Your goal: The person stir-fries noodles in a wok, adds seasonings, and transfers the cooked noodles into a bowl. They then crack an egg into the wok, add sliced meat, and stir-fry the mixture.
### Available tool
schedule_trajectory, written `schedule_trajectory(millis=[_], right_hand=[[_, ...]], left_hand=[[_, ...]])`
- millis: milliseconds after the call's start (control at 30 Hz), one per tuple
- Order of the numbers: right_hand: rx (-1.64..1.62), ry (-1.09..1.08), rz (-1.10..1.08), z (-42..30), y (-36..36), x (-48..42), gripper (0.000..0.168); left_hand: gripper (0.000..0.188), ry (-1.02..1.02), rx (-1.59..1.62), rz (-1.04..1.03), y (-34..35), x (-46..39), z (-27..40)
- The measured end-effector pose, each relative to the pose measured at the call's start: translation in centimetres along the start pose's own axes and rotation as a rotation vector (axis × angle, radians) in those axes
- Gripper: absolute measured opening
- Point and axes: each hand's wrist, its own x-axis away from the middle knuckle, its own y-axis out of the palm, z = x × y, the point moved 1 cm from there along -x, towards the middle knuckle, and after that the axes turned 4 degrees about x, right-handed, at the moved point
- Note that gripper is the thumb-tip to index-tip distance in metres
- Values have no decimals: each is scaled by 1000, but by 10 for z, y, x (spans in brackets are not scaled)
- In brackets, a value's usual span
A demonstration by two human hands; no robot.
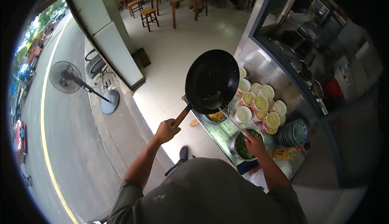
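My left hand grips the wooden handle of a black wok, which is tilted over the edge of a metal-topped table. A few pale scraps cling to the wok's inside. In my right hand is a long-handled metal utensil; its far end meets the wok's lower rim, and its head cannot be made out. Under that rim sits a patterned bowl of fried noodles, partly hidden. Below my right hand stands a metal pot of chopped greens.
Paper tubs of noodles crowd the table's far side, near a white tub of pale liquid. Stacked bowls and a bottle of yellow oil stand right. A pedestal fan is left, by the road. People sit at tables beyond.
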Motion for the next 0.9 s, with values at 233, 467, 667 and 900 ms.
schedule_trajectory(millis=[233, 467, 667, 900], right_hand=[[-62, -13, 111, -47, -9, -58, 52], [90, -1, -10, 0, -10, -8, 51], [50, 94, 103, -22, -13, -50, 55], [13, 69, 43, -21, 42, -34, 54]], left_hand=[[33, -69, 28, -5, -1, 3, 10], [32, -38, -8, 19, -4, 5, 1], [29, 0, -104, 55, -2, 6, 1], [30, 7, -102, 63, -5, 13, 16]])
